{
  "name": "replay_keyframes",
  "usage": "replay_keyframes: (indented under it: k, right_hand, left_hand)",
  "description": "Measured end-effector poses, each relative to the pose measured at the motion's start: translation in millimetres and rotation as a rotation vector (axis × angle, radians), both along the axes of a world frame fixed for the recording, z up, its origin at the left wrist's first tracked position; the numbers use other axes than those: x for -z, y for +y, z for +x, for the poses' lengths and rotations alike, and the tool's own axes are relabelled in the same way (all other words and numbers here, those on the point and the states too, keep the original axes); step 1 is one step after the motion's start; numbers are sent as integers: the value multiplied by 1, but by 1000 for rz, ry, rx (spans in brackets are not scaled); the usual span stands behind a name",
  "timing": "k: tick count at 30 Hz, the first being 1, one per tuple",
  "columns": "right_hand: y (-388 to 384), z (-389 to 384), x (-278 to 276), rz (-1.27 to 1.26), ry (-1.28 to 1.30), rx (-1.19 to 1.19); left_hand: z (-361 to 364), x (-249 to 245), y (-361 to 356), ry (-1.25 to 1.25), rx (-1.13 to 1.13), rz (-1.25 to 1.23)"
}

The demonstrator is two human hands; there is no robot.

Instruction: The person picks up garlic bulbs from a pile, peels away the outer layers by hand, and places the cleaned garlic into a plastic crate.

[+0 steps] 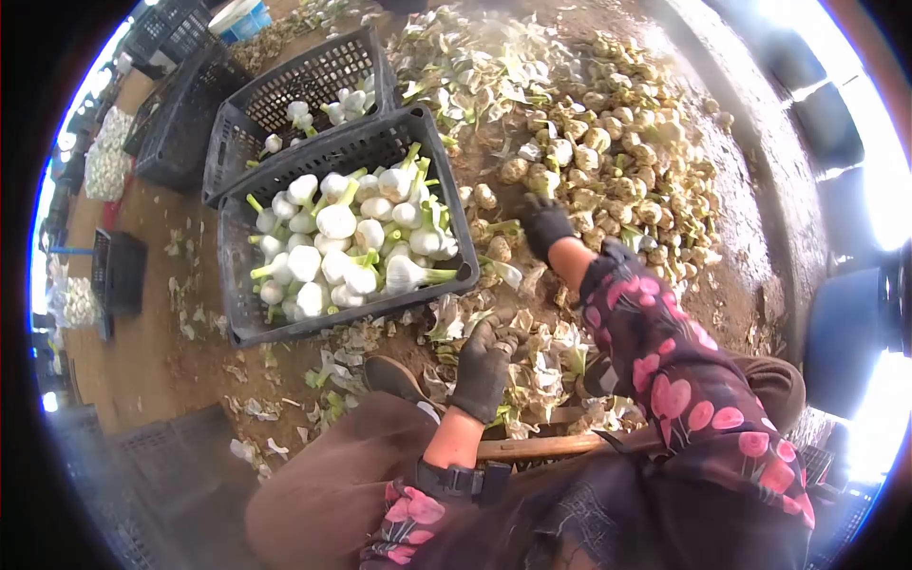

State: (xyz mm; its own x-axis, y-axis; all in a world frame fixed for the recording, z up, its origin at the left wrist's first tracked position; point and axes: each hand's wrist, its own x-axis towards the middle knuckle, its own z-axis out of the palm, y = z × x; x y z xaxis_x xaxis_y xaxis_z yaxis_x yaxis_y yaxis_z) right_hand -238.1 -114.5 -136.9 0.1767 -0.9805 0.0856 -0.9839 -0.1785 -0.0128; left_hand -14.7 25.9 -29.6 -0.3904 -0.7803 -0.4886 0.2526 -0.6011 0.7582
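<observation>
My left hand (483,369), in a dark glove, is low in the middle, over loose husks (546,366). Its fingers are curled, and what they hold, if anything, is too small to name. My right hand (545,226), gloved too, reaches to the near left edge of a heap of unpeeled garlic bulbs (627,152). Its fingers point at a bulb with a green stem, and whether they grip it is unclear. Left of my hands, a black crate (351,321) is filled with clean white garlic bulbs (336,221) with short green stems.
Behind the full crate, another black crate (285,81) holds a few white bulbs. Peeled husks (475,62) lie piled at the top. More dark crates (185,114) and a white-and-blue bucket (239,19) are at upper left. Blue containers (844,318) line the right side.
</observation>
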Motion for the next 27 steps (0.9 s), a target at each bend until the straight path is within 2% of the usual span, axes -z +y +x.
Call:
replay_keyframes:
  k: [1, 2, 3, 4, 5, 8, 9, 11, 13, 14, 15, 17, 18, 19, 21, 22, 23, 24, 26, 27]
  right_hand:
    - [-13, -6, 11, 124, 247, 32]
    - [-25, -10, 20, 183, 327, -6]
    - [-31, -3, 7, 238, 410, -40]
    - [-34, -1, -11, 399, 435, -111]
    - [-39, 3, -36, 394, 436, -110]
    - [-48, 10, -82, 610, 334, -55]
    - [-44, 0, -61, 605, 343, -56]
    - [-36, -39, -7, 244, 446, -81]
    - [-8, -42, -43, 434, 156, 18]
    - [8, -42, -57, 368, 60, 142]
    - [11, -54, -54, 409, -99, 252]
    - [36, -64, -62, 142, -591, 275]
    - [47, -64, -66, 76, -814, 175]
    - [68, -39, -118, 228, -1183, 98]
    - [99, -15, -150, 217, -1163, -57]
    - [115, 0, -166, 240, -1193, -98]
    - [131, 11, -178, 264, -1222, -142]
    - [145, 16, -183, 106, -860, -207]
    - [170, 39, -197, 43, -756, -282]
    - [180, 44, -201, 32, -684, -316]
  left_hand:
    - [1, 1, -2, -26, -4, 22]
    - [5, 6, -2, -35, -12, 31]
    - [9, 13, -3, -4, -59, 43]
    - [11, 17, -4, 32, -104, 49]
    - [12, 15, -7, 34, -104, 44]
    - [12, 6, -7, -25, -105, 69]
    - [12, 4, -4, -18, -109, 65]
    - [13, -1, -3, -20, -65, 90]
    - [12, -3, 2, -16, -73, 41]
    - [12, -3, 3, -13, -61, 6]
    - [14, -1, 2, -5, -58, -10]
    - [11, 5, 4, 72, -67, -27]
    - [10, 8, 4, 28, -32, -70]
    - [6, 7, 5, 43, -43, -115]
    - [-2, 21, 3, -52, -38, -332]
    - [-5, -7, 3, -54, -81, -313]
    - [-9, -19, 2, 48, -101, -276]
    - [-17, -4, -2, -80, -101, -563]
    - [-17, -20, 0, -212, -89, -845]
    - [-12, -36, 4, -244, -19, -596]
